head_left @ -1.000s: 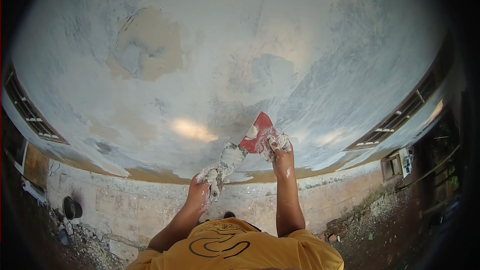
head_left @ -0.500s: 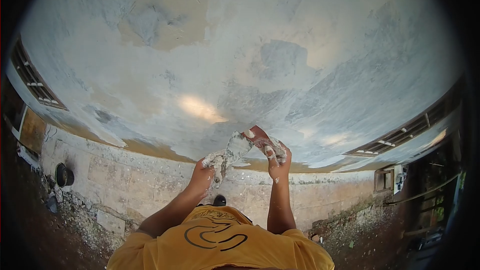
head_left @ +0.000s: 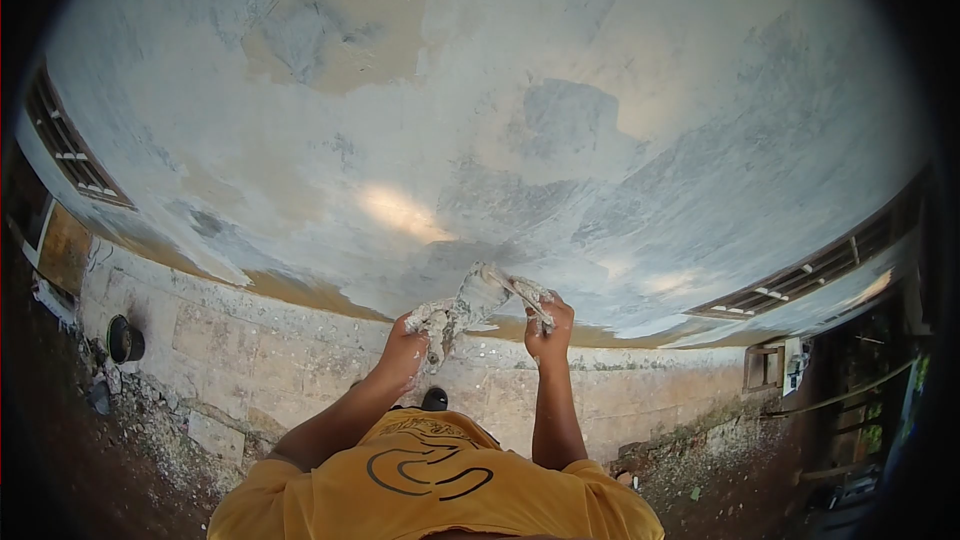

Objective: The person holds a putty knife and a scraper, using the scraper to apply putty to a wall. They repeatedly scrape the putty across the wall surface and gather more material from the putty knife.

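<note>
Plaster, grey-white and patchy with tan blotches, covers the broad curved wall (head_left: 480, 120) filling our view; beneath it runs a band of pale stone blocks (head_left: 250, 360) above rubble-strewn ground (head_left: 130, 440); our yellow shirt (head_left: 430, 490) shows at the bottom edge; our left hand (head_left: 405, 345) closes its fingers around the handle of a putty-caked metal trowel (head_left: 465, 305), blade angled up-right; our right hand (head_left: 548, 330) grips a thin putty-smeared scraper (head_left: 520, 290), whose edge touches the trowel blade, just before the wall.
</note>
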